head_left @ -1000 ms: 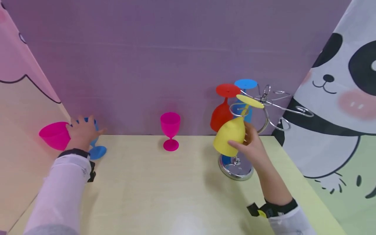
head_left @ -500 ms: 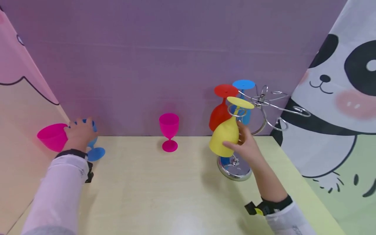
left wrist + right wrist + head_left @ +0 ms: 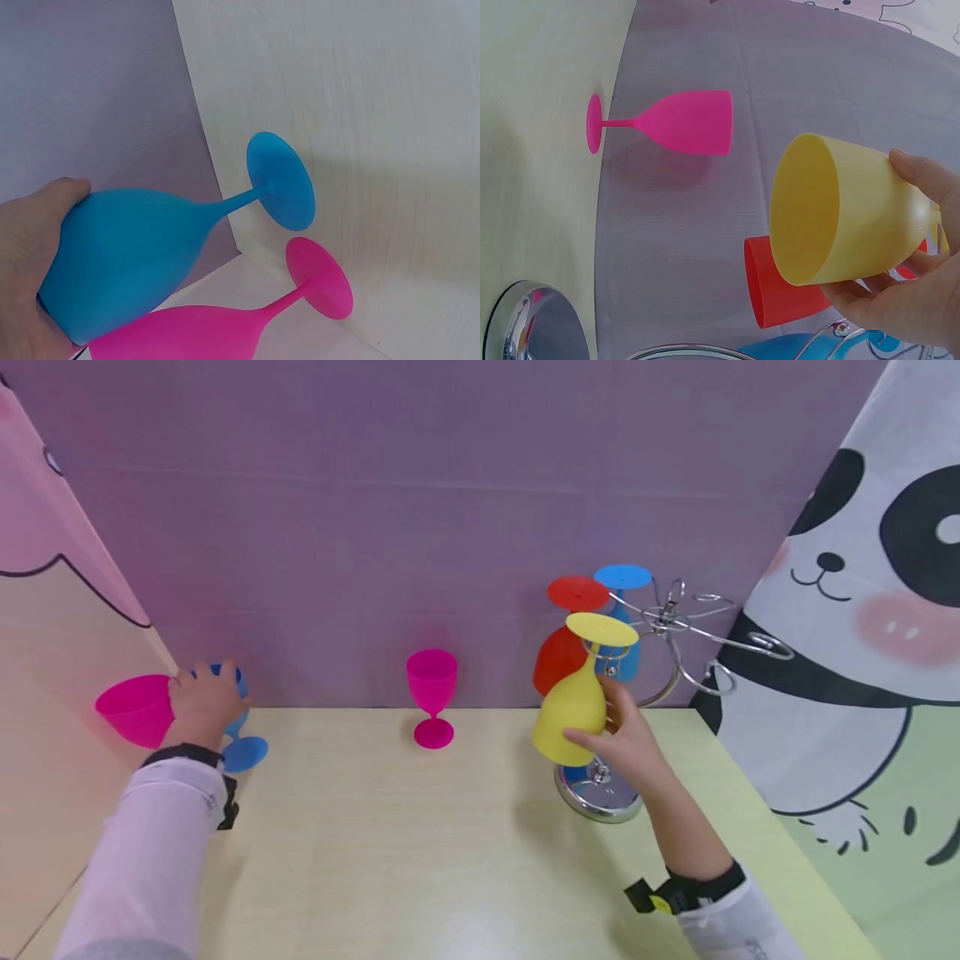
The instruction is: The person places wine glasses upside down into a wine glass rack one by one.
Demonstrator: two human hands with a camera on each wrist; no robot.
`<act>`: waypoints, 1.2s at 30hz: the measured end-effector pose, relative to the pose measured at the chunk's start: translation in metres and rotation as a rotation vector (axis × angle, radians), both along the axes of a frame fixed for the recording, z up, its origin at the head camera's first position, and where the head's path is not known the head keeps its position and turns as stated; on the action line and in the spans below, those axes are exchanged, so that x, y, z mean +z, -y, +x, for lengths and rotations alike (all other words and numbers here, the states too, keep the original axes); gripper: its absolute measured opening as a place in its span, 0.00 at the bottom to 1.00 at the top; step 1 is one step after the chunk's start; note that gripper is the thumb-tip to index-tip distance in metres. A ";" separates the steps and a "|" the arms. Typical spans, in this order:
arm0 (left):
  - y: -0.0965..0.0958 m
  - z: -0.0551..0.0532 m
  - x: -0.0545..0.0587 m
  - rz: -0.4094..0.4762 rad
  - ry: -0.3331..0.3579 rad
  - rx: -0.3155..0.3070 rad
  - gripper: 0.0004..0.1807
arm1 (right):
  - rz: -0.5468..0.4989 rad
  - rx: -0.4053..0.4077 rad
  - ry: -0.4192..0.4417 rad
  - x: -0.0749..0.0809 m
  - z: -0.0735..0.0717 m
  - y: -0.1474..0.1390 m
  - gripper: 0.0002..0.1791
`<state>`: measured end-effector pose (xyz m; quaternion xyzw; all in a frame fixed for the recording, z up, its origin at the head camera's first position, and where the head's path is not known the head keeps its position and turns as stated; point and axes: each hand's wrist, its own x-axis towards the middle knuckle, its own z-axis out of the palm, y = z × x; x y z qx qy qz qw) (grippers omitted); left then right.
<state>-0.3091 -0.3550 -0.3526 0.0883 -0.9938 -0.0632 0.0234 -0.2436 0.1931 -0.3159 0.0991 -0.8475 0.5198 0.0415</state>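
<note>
My right hand (image 3: 630,739) grips the bowl of an upside-down yellow goblet (image 3: 568,718), thumb on one side and fingers on the other. The goblet's stem runs through a wire loop of a chrome glass rack (image 3: 675,670), with its foot just over the loop. The goblet's open mouth shows in the right wrist view. At the left, my left hand (image 3: 202,703) holds an upright blue goblet (image 3: 139,247) around its bowl, the foot down by the table. Beside it, a pink goblet (image 3: 319,279) stands near the left wall, partly behind the hand.
A red goblet (image 3: 577,593) and another blue goblet (image 3: 622,577) hang upside down on the rack's back loops. Wire loops (image 3: 772,645) extend right. The round chrome base (image 3: 600,797) stands on the table (image 3: 390,852). A second pink goblet (image 3: 433,678) stands at the back middle.
The yellow goblet has shifted left and down, its tilted foot turning nearly level above the loop. My left hand stays at the blue goblet, its fingers drawn in closer around the bowl.
</note>
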 end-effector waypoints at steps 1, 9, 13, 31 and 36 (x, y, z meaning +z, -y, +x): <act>0.000 0.000 0.000 -0.005 0.002 0.000 0.39 | 0.003 0.000 -0.003 0.000 0.001 0.000 0.52; -0.002 0.003 0.001 -0.017 0.009 -0.009 0.40 | 0.023 0.014 -0.043 -0.001 0.002 0.000 0.50; -0.002 0.003 0.000 -0.017 0.005 -0.012 0.40 | 0.051 0.018 -0.068 -0.003 0.002 -0.001 0.49; 0.001 0.002 -0.003 -0.054 -0.002 -0.037 0.40 | 0.098 0.000 -0.084 -0.006 0.012 -0.007 0.51; -0.002 0.003 -0.001 -0.061 -0.006 -0.032 0.40 | 0.123 -0.008 -0.101 -0.007 0.012 -0.011 0.51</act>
